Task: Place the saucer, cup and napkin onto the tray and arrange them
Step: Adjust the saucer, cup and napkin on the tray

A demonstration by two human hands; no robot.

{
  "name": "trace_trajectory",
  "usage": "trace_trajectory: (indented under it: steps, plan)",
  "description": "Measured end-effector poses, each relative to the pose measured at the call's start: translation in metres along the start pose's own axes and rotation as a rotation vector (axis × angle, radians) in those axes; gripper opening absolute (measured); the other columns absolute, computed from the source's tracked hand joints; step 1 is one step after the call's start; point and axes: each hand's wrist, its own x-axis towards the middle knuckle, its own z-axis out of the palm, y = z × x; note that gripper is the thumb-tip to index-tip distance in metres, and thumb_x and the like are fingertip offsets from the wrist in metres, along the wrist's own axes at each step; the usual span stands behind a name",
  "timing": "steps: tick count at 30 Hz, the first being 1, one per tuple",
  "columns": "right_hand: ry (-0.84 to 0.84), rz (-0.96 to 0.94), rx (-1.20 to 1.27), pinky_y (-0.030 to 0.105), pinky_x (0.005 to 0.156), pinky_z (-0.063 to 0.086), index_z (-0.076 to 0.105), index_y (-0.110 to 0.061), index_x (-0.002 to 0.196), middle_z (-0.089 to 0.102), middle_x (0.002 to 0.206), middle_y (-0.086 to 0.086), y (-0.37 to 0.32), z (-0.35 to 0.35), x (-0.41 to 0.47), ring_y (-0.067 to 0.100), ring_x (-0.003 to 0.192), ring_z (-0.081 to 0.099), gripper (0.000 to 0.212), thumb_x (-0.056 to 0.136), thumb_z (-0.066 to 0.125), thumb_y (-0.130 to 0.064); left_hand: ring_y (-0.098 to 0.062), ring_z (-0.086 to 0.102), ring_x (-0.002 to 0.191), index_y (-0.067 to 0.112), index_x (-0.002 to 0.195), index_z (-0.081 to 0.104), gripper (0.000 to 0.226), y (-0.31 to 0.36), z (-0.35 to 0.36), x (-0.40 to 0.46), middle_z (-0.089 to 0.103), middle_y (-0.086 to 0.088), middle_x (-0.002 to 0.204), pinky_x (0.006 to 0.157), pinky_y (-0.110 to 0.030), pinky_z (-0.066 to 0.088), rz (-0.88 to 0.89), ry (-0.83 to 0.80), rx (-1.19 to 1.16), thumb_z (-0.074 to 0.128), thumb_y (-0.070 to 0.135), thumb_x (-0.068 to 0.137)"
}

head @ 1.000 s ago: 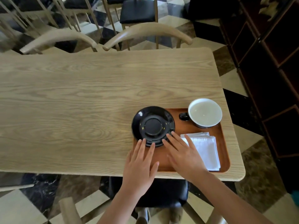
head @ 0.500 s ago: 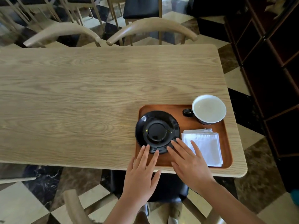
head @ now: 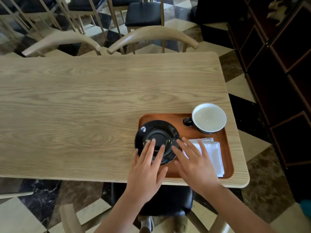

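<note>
A brown tray [head: 181, 120] lies at the near right corner of the wooden table. A black saucer [head: 157, 132] rests on its left part, overhanging the left rim a little. A cup [head: 209, 117], white inside with a dark handle, stands at the tray's far right. A folded white napkin [head: 213, 153] lies in front of the cup. My left hand [head: 148, 167] lies flat with spread fingers on the saucer's near half. My right hand [head: 193, 163] is flat too, fingertips at the saucer's right edge and over the napkin's left side. Neither hand grips anything.
The wooden table [head: 84, 106] stretches far to the left. Two curved chair backs [head: 151, 33] stand at its far edge. A dark cabinet [head: 277, 64] rises on the right. A black-seated chair [head: 168, 199] sits below the near edge.
The saucer has slid further onto the tray. My left hand has moved forward from the near edge onto the saucer; my right hand has shifted slightly over the napkin.
</note>
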Motion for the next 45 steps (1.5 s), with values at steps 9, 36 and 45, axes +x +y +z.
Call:
trace_trajectory:
  steps: [9,36,45]
  plan:
    - [0.01,0.522,0.1,0.051,0.104,0.032,0.044,-0.008,0.133,0.047,0.139,0.017,0.107,-0.032,0.051,0.034,0.131,0.037,0.045,0.091,0.048,-0.023,-0.027,0.037,0.132,0.01,0.138,0.034,0.058,0.055,-0.013,0.147,0.043,-0.011,0.143,0.106,-0.045,0.029,-0.073,-0.015,-0.083,0.036,0.046,0.092]
    - [-0.04,0.727,0.861,0.04,0.083,0.056,0.055,-0.023,0.126,0.059,0.103,-0.007,0.112,-0.037,0.051,0.013,0.095,0.058,0.047,0.086,0.049,0.002,-0.011,0.063,0.091,0.019,0.11,0.068,0.027,0.031,-0.01,0.146,0.07,0.008,0.098,0.077,-0.02,0.045,-0.35,-0.124,-0.786,0.064,0.025,0.084]
    - [0.025,0.603,0.648,0.02,0.08,0.045,0.044,-0.019,0.134,0.059,0.122,-0.002,0.11,-0.035,0.029,0.009,0.102,0.053,0.047,0.089,0.055,-0.01,-0.018,0.052,0.108,0.012,0.123,0.054,0.04,0.047,-0.01,0.117,0.057,-0.006,0.116,0.092,-0.027,0.042,-0.261,0.262,-0.586,0.059,0.025,0.086]
